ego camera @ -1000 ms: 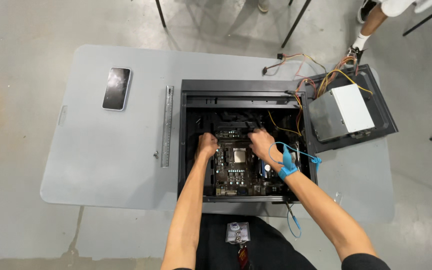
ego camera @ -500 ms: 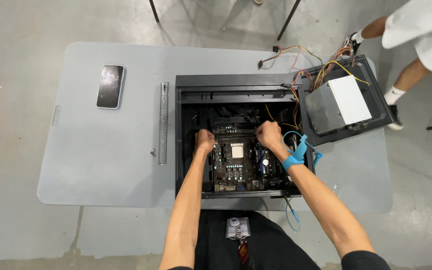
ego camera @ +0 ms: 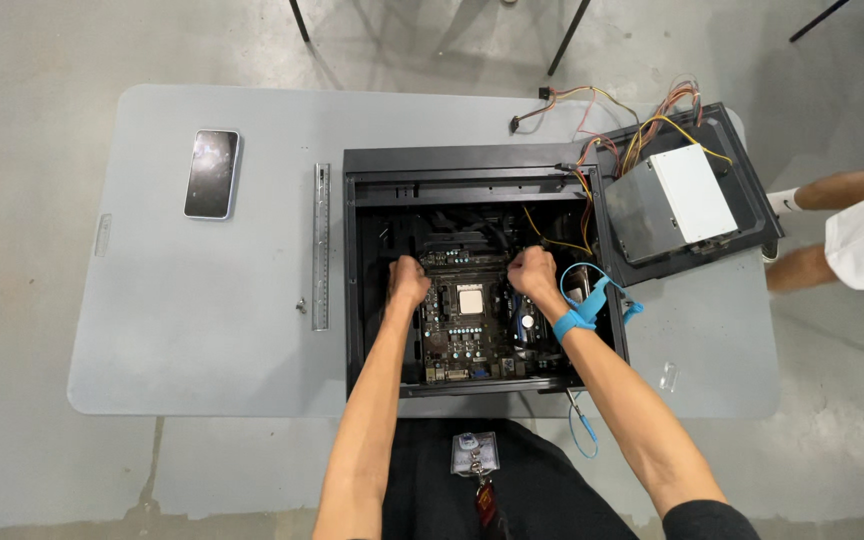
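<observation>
Two bare hands, both curled shut, grip a green motherboard (ego camera: 467,320) by its edges: left hand (ego camera: 407,283) on the left side, right hand (ego camera: 534,272), w/ blue wrist strap (ego camera: 574,322), on the right. Board sits inside an open black PC case (ego camera: 372,170) lying on a grey desk (ego camera: 202,340). Power supply (ego camera: 670,200) already out, resting on the case's side panel (ego camera: 757,215); board not lifted clear yet. Phone (ego camera: 212,173) & metal ruler (ego camera: 321,245) lie left. Fingertips hidden; screws can't be made out.

a phone (ego camera: 212,173) and a metal ruler (ego camera: 321,246) lie on the grey table (ego camera: 202,340).
</observation>
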